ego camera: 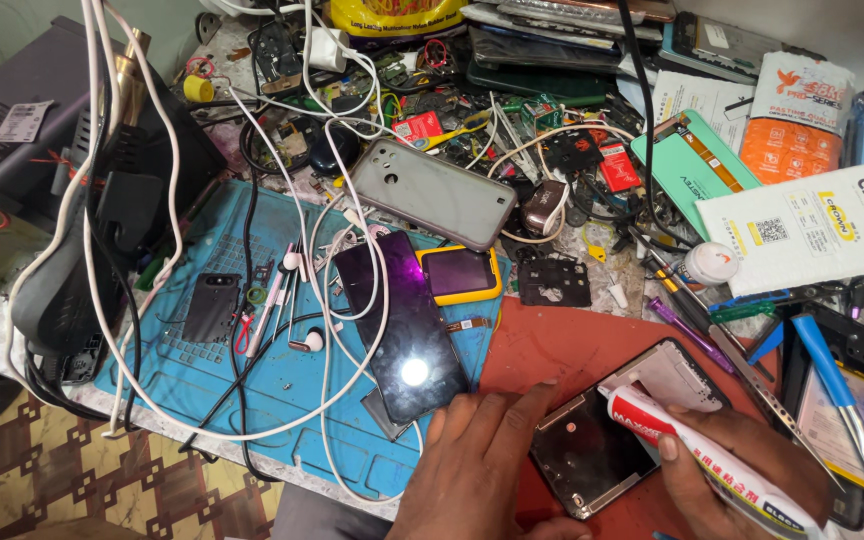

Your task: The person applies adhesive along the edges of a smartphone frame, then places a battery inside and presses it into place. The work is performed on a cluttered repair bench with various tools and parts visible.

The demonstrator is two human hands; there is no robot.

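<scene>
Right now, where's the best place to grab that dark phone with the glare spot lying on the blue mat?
Probably pinch the dark phone across its long side edges near the middle, coming from above: it lies flat, glass up. A white cable crosses its upper half, so lift clear of that.

A cluttered worktable (12, 330) stands over a brown patterned floor (42, 480); a pale wall (12, 30) rises behind the table.

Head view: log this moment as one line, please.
left hand flat on open phone frame | right hand holds white glue tube, tip at frame's top edge | red mat beneath
</scene>
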